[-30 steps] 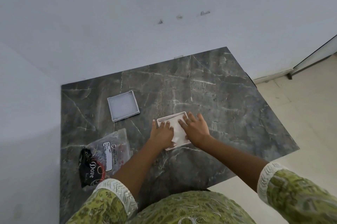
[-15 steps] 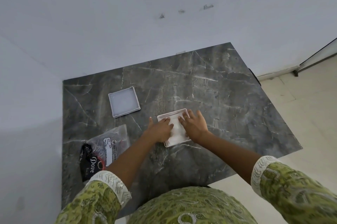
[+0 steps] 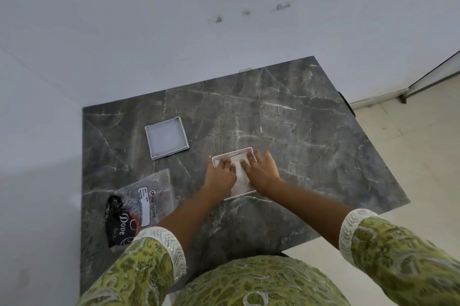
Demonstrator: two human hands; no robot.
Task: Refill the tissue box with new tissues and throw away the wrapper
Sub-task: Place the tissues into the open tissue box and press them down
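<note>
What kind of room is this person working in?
Probably a room in a home: a dark marble-look table pushed into the corner of plain white walls, a pale tiled floor, and a household tissue box beside its wrapper.

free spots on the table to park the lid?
Bare: the whole right side of the table past the right hand, and the far strip along the wall. Crowded: left side, with lid, wrapper and tissue box.

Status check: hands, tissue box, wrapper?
Both hands, left and right, flat on tissues in box. Lid off. Wrapper on table.
</note>
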